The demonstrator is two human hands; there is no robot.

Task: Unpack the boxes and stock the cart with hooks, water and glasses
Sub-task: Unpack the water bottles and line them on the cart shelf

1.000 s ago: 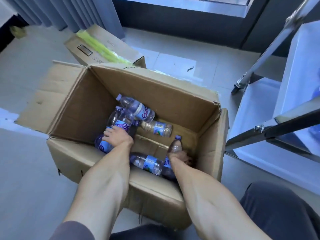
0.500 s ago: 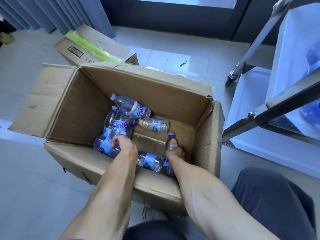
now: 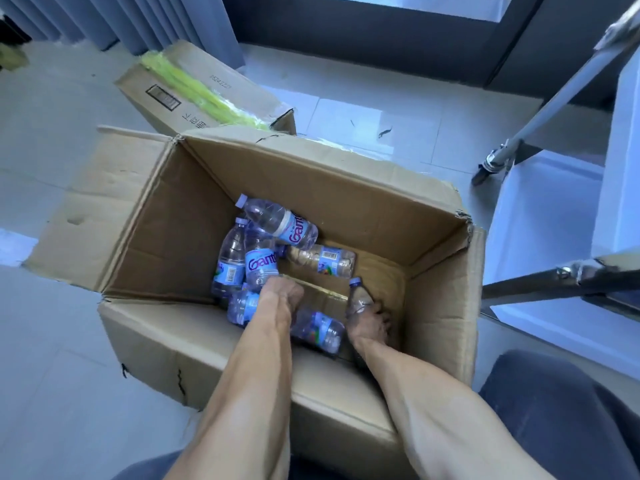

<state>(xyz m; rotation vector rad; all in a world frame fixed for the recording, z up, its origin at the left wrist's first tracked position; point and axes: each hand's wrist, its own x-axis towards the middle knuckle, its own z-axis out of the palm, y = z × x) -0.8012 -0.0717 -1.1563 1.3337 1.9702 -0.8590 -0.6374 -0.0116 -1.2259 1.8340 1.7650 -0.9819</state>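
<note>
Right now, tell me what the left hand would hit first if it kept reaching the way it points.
The left hand points forward into the open box. It would most likely meet the labelled water bottle right ahead of its fingers first, though depth is hard to judge.

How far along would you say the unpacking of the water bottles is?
Done: the big box is open. In hand: the right hand grips an upright bottle; the left hand reaches among the loose bottles. Left: several bottles remain inside, and a second box sits behind.
</note>
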